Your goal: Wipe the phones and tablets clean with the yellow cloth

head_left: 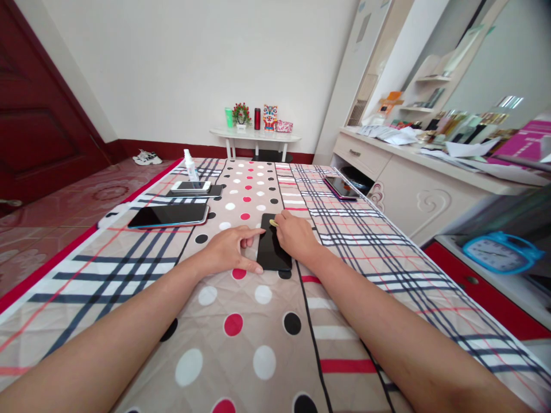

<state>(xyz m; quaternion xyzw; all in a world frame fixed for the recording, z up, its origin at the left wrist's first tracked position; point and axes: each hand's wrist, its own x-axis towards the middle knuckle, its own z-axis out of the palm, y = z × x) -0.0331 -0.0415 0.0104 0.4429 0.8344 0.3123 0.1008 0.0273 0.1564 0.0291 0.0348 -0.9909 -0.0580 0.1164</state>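
Note:
A black smartphone (274,252) lies flat on the quilted bedspread between my hands. My left hand (230,250) steadies it at its left edge, with the index finger and thumb pressed there and the other fingers curled. Over the upper right part of the screen, my right hand (295,234) is closed on a small pale yellow piece (272,223). Only a bit of that piece shows past the fingertips, so its kind cannot be made out. It appears to touch the glass.
A large dark-screened phone (170,215), a white phone (190,186) on a dark flat device (215,192) and a white spray bottle (190,166) are at the left. Another device (341,187) lies at the far right. The dresser (413,172) flanks the bed.

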